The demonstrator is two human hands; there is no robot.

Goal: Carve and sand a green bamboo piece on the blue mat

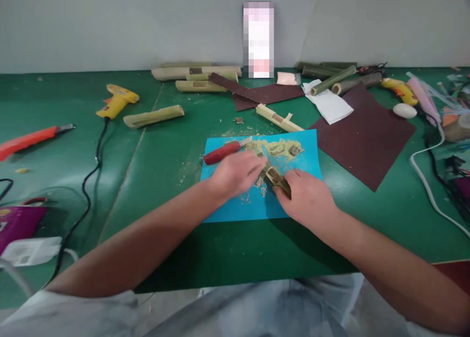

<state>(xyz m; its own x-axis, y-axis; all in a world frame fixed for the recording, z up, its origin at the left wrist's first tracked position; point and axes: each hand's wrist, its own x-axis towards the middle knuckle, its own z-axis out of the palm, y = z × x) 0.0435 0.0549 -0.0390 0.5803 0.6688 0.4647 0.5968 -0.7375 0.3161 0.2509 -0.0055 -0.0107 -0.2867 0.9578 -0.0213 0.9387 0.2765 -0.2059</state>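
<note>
Between my hands lies a short bamboo tube [275, 174] with an opening cut into its upper side, tilted over a blue sheet [223, 212]. My right hand [310, 196] is closed around its lower right end. My left hand [238, 173], slightly blurred, has its fingers curled on the upper left end; its fingertips are partly hidden. Just beyond the left hand, a red-handled knife [222, 152] rests on the sheet, its blade toward the pale bamboo shavings [277, 148]. More small chips are scattered under the tube.
Several bamboo pieces [154, 116] lie around the back of the green table [154, 180]. Brown sandpaper [367, 136] and a white paper [328, 102] are at right. A yellow glue gun [117, 101] with a black cord and an orange cutter [31, 140] lie left. A phone [258, 39] leans on the wall.
</note>
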